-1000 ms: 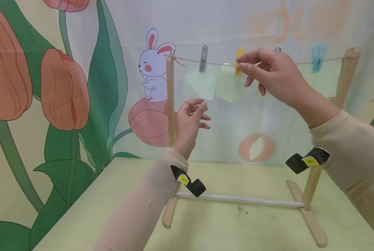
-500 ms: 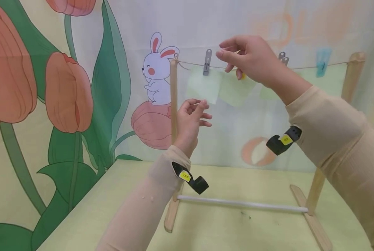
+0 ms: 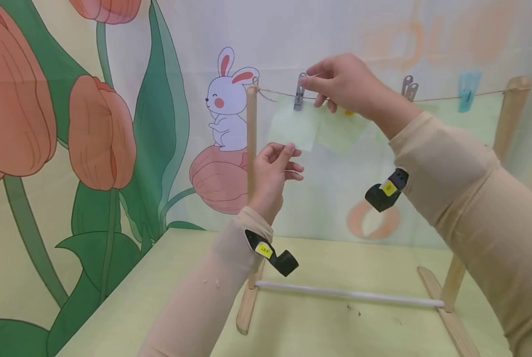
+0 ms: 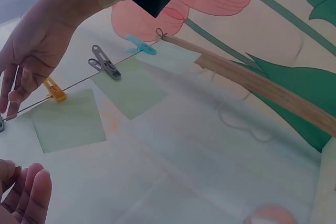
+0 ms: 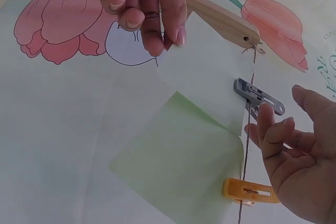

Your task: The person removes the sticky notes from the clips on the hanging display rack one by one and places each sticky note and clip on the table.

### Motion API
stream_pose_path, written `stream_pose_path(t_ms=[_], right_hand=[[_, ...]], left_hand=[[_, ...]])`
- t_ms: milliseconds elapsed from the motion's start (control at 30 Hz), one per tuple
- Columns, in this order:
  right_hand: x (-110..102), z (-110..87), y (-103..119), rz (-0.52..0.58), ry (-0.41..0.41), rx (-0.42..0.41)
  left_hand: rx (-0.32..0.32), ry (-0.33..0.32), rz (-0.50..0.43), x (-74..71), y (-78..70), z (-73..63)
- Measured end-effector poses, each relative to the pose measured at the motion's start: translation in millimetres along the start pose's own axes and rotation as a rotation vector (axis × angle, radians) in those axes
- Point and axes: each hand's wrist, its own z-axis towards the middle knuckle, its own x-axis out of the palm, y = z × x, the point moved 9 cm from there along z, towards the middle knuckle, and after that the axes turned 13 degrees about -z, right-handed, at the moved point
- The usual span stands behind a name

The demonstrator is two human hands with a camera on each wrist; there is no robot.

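My left hand (image 3: 272, 171) pinches the lower edge of a pale green paper note (image 3: 294, 124) between thumb and forefinger; its other fingers are loosely bent. The note hangs from a string under a grey clothespin (image 3: 299, 92). At the top of that clothespin is my right hand (image 3: 343, 82). Its thumb and forefinger stand apart on either side of the handle end in the right wrist view. Beside it hangs a greener note (image 5: 181, 163) under a yellow clothespin (image 5: 251, 191), which the right hand partly hides in the head view.
The string (image 3: 444, 97) runs between two wooden posts (image 3: 510, 116), joined low down by a white rod (image 3: 350, 292). Further right, more notes hang under grey clothespins (image 4: 106, 62) and a blue clothespin (image 3: 468, 91). A printed cloth (image 3: 100, 124) hangs behind the table (image 3: 194, 258).
My right hand has moved left from the yellow clothespin, up over the string, to the grey clothespin. The left hand stays at the note's lower edge. The head view has shifted slightly.
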Motion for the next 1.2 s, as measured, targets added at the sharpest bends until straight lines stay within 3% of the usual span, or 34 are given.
stream_pose_path(t_ms=[267, 667, 833, 1200], right_hand=[[4.9, 6.9, 3.0, 0.021, 0.02, 0.007], [-6.5, 7.8, 0.4, 0.043, -0.058, 0.003], [-10.5, 5.3, 1.9, 0.053, -0.1, -0.031], [-19.6, -1.3, -4.2, 0.067, -0.195, -0.021]], left_hand=[[-0.024, 0.028, -0.012, 0.1, 1.5, -1.3], [0.007, 0.047, 0.01, 7.9, -2.5, -2.6], [0.015, 0.031, 0.0, 10.0, -2.5, -1.3], [0.014, 0.003, 0.009, 7.5, -0.5, -2.9]])
